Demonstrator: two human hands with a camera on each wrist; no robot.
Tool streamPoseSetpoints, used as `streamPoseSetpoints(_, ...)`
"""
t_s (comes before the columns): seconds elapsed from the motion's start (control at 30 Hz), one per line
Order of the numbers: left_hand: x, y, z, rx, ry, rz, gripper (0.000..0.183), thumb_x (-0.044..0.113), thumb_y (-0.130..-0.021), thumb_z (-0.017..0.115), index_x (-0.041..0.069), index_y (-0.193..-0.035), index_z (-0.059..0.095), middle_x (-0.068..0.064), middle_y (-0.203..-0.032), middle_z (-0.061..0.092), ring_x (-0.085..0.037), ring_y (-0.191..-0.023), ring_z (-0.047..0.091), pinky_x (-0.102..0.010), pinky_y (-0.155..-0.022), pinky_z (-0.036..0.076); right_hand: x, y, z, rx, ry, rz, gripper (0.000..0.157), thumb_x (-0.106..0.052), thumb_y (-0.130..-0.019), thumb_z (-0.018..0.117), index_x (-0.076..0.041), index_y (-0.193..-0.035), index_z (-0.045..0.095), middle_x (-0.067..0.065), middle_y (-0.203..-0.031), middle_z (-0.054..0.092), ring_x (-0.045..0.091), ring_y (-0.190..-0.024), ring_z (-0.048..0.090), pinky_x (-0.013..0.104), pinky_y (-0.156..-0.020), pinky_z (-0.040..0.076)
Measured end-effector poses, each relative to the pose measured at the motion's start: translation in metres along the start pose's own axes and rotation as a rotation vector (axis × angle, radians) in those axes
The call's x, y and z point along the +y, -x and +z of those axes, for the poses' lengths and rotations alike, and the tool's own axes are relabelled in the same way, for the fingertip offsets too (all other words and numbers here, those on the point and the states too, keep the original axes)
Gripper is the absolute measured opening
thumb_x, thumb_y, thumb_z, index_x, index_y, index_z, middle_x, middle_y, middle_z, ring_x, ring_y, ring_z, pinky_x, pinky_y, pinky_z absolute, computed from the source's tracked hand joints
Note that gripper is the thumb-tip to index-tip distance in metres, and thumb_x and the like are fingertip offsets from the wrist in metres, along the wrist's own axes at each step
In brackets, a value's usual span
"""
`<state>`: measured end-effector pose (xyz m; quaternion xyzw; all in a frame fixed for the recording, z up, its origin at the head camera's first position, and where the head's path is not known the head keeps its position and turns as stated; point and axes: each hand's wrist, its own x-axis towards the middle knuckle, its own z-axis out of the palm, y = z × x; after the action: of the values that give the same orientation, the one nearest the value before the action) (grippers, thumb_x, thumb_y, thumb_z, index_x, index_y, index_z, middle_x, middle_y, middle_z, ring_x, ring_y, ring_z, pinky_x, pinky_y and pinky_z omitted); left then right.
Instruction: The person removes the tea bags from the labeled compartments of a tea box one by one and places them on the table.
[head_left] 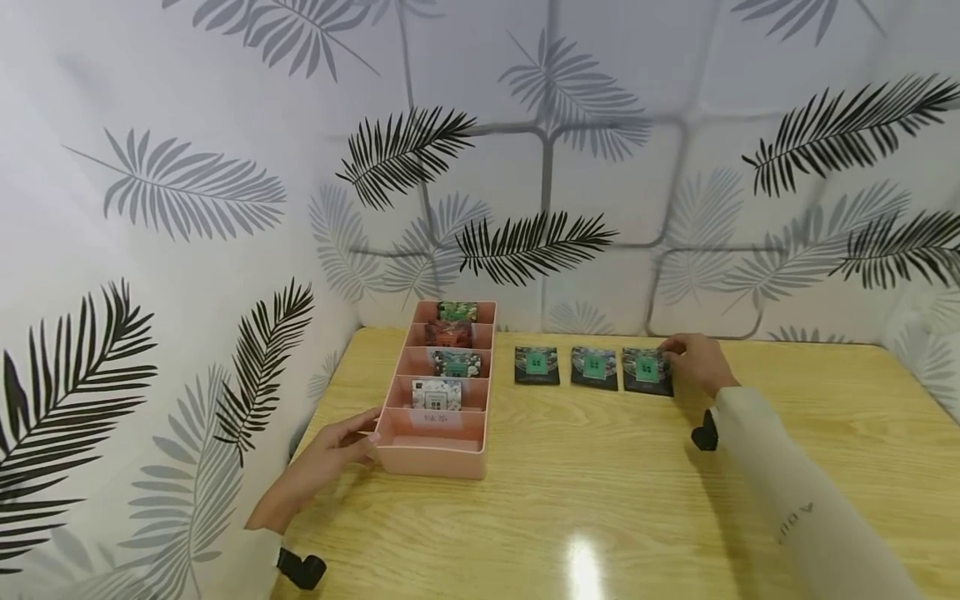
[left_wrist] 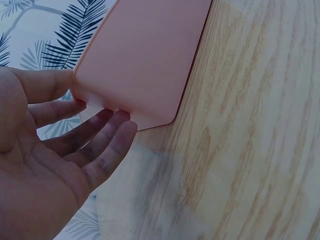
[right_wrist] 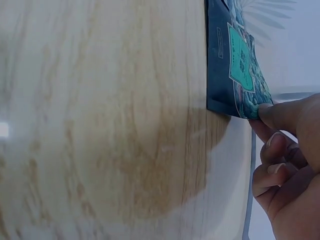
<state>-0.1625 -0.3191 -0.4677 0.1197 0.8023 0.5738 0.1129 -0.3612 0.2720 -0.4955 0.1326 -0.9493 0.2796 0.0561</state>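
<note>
A pink divided box stands on the table, with sachets upright in several of its compartments. My left hand holds its near left corner; in the left wrist view the thumb and bent fingers meet the pink wall. To the right of the box, three dark sachets with green labels lie in a row: a left one, a middle one and a right one. With thumb and index finger, my right hand pinches a corner of the right sachet. Its other fingers are curled.
The nearest compartment shows a bare floor and a small white label. Farther back are a white sachet, a dark one, a red one and a green one. Leaf-patterned sheeting stands behind the wooden table.
</note>
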Motion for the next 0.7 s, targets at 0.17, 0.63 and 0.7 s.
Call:
streamPoseSetpoints(0.17, 0.000, 0.000, 0.001, 0.003, -0.003, -0.002, 0.061, 0.025, -0.109, 0.054, 0.002, -0.161, 0.032, -0.030, -0.147, 0.049, -0.019, -0.110, 0.064, -0.049, -0.094, 0.055, 0.001, -0.003, -0.001, -0.004, 0.011, -0.009, 0.021, -0.004, -0.101, 0.060, 0.009, -0.114, 0.072, 0.029, -0.110, 0.070, 0.042, -0.092, 0.065, 0.054, -0.077, 0.051)
streamPoseSetpoints(0.63, 0.001, 0.000, 0.003, 0.015, 0.010, -0.028, 0.060, 0.026, -0.109, 0.055, 0.004, -0.161, 0.033, -0.028, -0.149, 0.049, -0.026, -0.108, 0.065, -0.052, -0.096, 0.054, -0.006, 0.001, 0.001, -0.019, 0.023, -0.030, 0.027, -0.004, -0.102, 0.060, 0.009, -0.125, 0.066, 0.033, -0.109, 0.067, 0.038, -0.079, 0.064, 0.046, -0.065, 0.049)
streamPoseSetpoints(0.7, 0.001, -0.001, 0.003, 0.016, 0.016, -0.029, 0.060, 0.025, -0.109, 0.055, 0.004, -0.161, 0.034, -0.027, -0.150, 0.047, -0.027, -0.109, 0.064, -0.052, -0.096, 0.054, -0.011, 0.001, 0.002, -0.018, 0.012, -0.046, 0.027, -0.005, -0.102, 0.060, 0.007, -0.125, 0.067, 0.032, -0.109, 0.067, 0.030, -0.068, 0.060, 0.041, -0.061, 0.045)
